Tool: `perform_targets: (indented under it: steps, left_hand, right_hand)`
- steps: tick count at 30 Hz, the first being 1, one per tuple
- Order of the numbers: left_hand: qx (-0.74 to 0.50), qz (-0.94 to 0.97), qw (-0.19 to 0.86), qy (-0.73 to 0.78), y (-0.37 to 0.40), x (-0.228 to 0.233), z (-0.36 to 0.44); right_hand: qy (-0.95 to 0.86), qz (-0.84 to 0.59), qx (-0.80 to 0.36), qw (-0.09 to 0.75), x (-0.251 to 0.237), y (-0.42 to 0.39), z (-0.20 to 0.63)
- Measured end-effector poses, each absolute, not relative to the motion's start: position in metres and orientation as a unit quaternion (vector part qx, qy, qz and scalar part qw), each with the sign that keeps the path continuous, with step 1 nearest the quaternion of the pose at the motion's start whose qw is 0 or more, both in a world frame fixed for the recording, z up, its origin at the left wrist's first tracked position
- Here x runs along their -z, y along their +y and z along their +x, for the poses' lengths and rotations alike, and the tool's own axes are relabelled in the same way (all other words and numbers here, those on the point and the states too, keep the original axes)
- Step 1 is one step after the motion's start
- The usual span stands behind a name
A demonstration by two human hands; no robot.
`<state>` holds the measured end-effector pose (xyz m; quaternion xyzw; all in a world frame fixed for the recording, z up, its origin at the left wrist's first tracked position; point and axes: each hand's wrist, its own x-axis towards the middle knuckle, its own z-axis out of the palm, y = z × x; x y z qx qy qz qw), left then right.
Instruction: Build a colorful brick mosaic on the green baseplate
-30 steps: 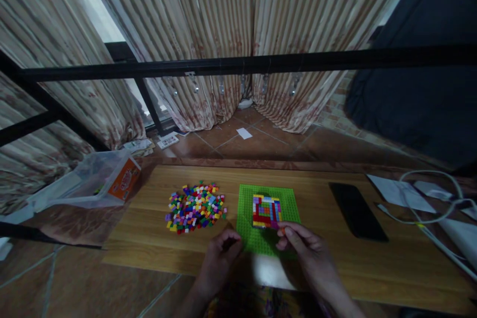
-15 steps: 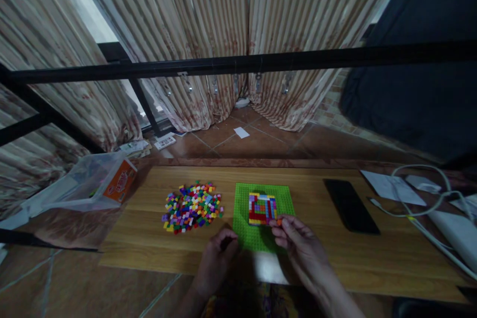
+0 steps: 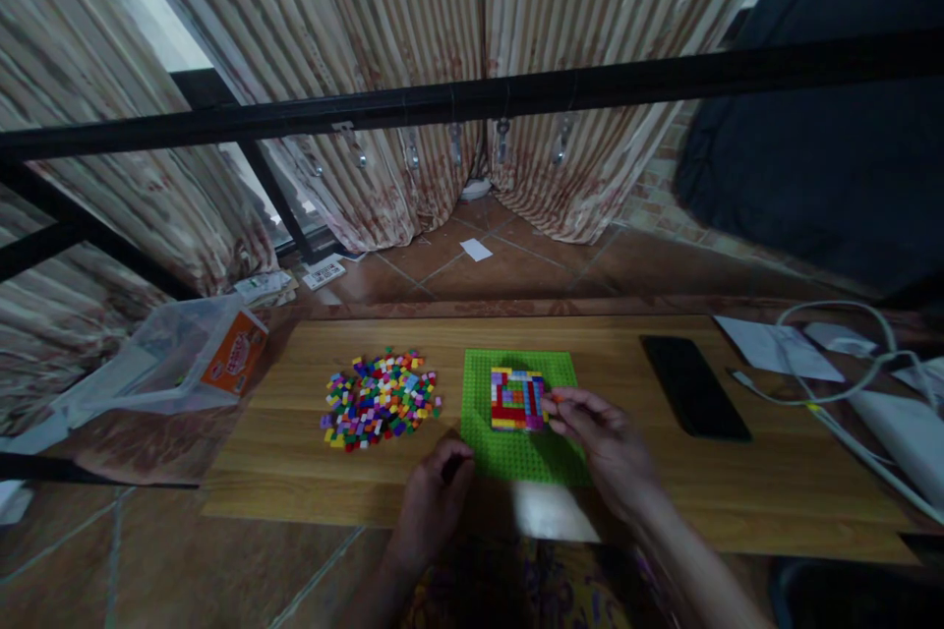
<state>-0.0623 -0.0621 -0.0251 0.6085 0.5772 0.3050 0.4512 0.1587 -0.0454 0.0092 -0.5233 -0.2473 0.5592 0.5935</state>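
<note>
A green baseplate (image 3: pixel 491 462) lies on the wooden table, bearing a low square build of coloured bricks (image 3: pixel 508 413) in red, yellow, white, blue and purple. My right hand (image 3: pixel 601 437) is over the plate's right side, thumb and fingers pinched on a small orange brick (image 3: pixel 559 398) at the build's right edge. Whether that brick touches the build I cannot tell. Beside the plate's front left corner, my left hand (image 3: pixel 435 491) is closed, thumb against curled fingers; anything inside it is too small or hidden to make out.
A heap of loose coloured bricks (image 3: pixel 383 398) lies left of the plate. Rightward are a black phone (image 3: pixel 693 388), papers (image 3: pixel 774 349) and a white cable (image 3: pixel 833 408). A clear plastic box (image 3: pixel 184 344) stands beyond the table's left end; a black rail (image 3: pixel 442 103) crosses ahead.
My right hand has moved up and slightly right along the build's edge with the orange brick. My left hand stays nearly in place. The whole view has shifted slightly.
</note>
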Motion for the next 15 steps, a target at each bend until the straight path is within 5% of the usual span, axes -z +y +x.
perform_targets:
  steps: [9, 15]
  left_hand:
    - [-0.322, 0.591, 0.471, 0.569, -0.063, 0.027, -0.062]
    - [-0.322, 0.59, 0.475, 0.568, -0.063, 0.022, -0.062]
  right_hand:
    - [-0.567, -0.585, -0.303, 0.494, -0.004, -0.006, 0.164]
    - [-0.621, -0.592, -0.274, 0.434, 0.007, 0.009, 0.156]
